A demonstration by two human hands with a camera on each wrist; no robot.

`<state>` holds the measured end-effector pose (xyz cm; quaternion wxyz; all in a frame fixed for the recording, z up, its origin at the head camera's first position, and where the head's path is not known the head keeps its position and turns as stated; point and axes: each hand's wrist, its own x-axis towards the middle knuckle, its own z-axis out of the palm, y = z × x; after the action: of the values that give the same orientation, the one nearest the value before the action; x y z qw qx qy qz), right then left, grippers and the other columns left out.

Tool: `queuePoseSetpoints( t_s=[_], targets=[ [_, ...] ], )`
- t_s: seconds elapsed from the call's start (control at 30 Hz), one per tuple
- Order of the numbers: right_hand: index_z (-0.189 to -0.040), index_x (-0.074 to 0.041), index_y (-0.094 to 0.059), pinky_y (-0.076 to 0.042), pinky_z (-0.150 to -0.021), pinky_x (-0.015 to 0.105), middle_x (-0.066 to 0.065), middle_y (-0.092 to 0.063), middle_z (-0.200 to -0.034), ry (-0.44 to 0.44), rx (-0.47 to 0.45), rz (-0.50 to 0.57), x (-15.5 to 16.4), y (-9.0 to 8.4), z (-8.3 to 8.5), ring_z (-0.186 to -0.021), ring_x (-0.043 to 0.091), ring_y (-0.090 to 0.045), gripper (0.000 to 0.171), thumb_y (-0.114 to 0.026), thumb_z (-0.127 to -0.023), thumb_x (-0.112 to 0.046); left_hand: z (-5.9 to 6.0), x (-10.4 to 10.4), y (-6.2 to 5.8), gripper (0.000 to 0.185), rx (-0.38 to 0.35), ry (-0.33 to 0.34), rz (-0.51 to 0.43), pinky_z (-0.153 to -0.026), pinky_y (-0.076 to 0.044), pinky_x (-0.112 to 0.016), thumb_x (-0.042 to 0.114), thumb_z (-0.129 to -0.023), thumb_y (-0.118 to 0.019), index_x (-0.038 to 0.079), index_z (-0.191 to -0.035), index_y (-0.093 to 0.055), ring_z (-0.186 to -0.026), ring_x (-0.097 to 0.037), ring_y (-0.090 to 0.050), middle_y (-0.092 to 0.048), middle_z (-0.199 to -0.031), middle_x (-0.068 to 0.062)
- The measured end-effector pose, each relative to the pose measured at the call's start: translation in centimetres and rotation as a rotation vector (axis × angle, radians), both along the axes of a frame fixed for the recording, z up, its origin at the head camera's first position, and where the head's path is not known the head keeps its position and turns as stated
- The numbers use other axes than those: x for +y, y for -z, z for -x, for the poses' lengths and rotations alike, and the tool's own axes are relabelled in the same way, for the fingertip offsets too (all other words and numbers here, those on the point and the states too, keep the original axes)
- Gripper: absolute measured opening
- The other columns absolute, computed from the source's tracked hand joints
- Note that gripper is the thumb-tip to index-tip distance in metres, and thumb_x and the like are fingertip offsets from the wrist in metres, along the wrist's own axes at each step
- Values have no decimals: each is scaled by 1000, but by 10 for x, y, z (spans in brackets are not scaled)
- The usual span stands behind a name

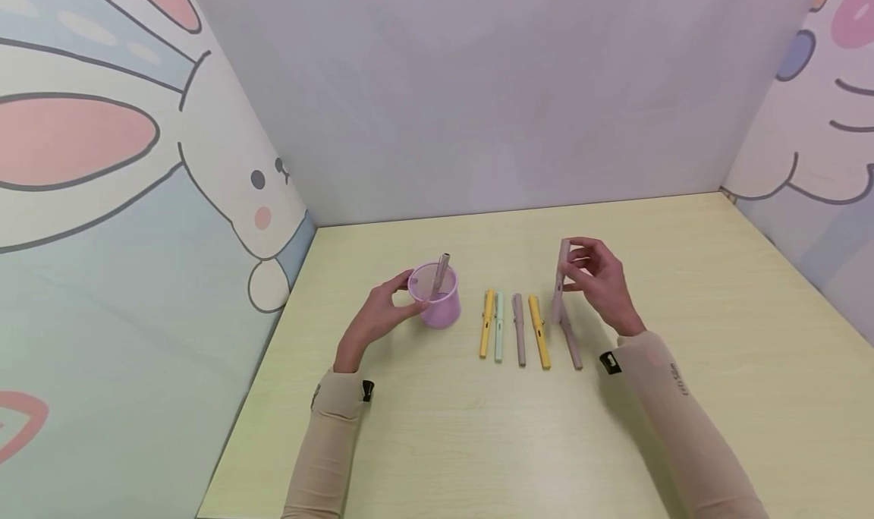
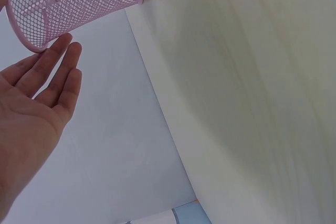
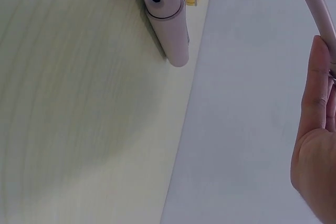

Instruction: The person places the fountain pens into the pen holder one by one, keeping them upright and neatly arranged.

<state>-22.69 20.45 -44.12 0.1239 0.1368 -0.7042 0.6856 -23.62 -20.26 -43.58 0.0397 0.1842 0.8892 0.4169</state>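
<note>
"Fingers first: how do they sit?"

"Those of the left hand (image 1: 385, 310) grip the rim of a pink mesh cup (image 1: 444, 312), thumb on the near side, fingers on the far side. Over on the right, the right hand (image 1: 601, 280) pinches a mauve pen (image 1: 561, 276) between thumb and fingers, nearly upright"

"And the table (image 1: 464, 435), from the near side?"

"Two beige sleeves (image 1: 328, 443) come first. Beyond them lie five pens, left to right: a yellow pen (image 1: 487, 323), a mint pen (image 1: 499, 326), a flat mauve pen (image 1: 520, 329), a second yellow pen (image 1: 539, 332) and an end mauve pen (image 1: 572, 342). The held one's lower tip is right by the far tip of that last; whether they touch, I can't tell"

"The cup?"

"Left of the row, upright, with a leaning pen (image 1: 440, 275) poking above its rim. Behind it all stands a pale wall (image 1: 505, 109)"

"So which step is this?"

"Lifting a pen to go into the cup, I'd judge. The next move probably calls for carrying it left above the row, then lowering it endwise beside the one inside, cup held steady"
</note>
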Motion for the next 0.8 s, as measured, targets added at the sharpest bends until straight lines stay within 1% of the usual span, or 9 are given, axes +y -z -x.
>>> queuePoseSetpoints(
  t_s=[0.2,0.47,0.8],
  targets=[
    [-139,11,-47,-61,-64,32,9,-59,-105,-6,21,27,-4,-1,2,-87,14,-62,44,-64,-99,6,0,0,1,79,3,-5,1,-110,-38,-61,43,-93,-77,9,-156,-45,-134,-32,-53,-61,-141,-13],
    [-139,12,-47,-61,-64,32,9,-59,-105,-21,23,64,-11,-1,5,-86,14,-62,44,-64,-99,7,0,0,0,78,7,-1,-5,-110,-39,-62,42,-93,-77,8,-156,-46,-133,-32,-53,-61,-141,-13],
    [-139,11,-48,-61,-64,31,8,-59,-106,-13,53,48,-18,-2,9,-87,14,-62,43,-64,-99,7,-1,0,-1,78,1,2,-8,-110,-38,-62,41,-93,-77,8,-156,-45,-134,-32,-52,-61,-140,-13]
  ],
)
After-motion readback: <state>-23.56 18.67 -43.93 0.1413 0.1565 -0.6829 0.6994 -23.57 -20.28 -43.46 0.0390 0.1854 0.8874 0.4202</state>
